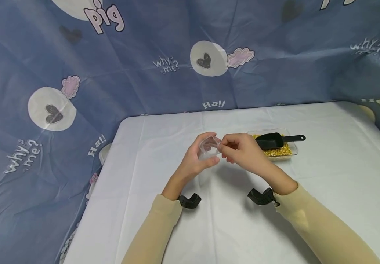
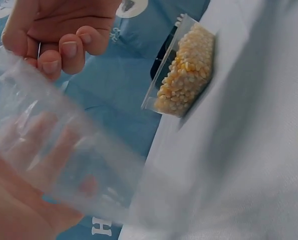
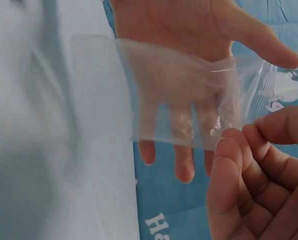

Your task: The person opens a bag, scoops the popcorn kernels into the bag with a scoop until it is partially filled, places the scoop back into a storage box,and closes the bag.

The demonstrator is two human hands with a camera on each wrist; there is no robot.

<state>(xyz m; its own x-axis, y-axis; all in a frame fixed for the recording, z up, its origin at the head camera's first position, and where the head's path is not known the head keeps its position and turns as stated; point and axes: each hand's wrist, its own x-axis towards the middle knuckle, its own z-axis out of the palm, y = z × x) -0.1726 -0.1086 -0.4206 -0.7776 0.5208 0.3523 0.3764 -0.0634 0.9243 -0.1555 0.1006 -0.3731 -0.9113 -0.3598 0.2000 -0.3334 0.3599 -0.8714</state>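
One limp plastic bag (image 3: 179, 92) is held above the white tabletop (image 1: 163, 139), just left of a clear box (image 1: 280, 157) of corn kernels (image 1: 285, 149). A person's right grip (image 1: 242, 150), on the side nearer the box, pinches the bag's edge between thumb and fingertips; the left grip (image 1: 192, 163), farther from the box, spreads behind the plastic, its fingers nearly straight and its thumb apart. The step in hand appears to be working the bag's mouth apart. The next move likely calls for widening that mouth and steadying it before the black scoop (image 1: 272, 141), lying in the box with its handle past the right rim, comes into use. Thin and see-through, the bag looks empty, smooth along its body and bunched into shiny creases near the pinched end.
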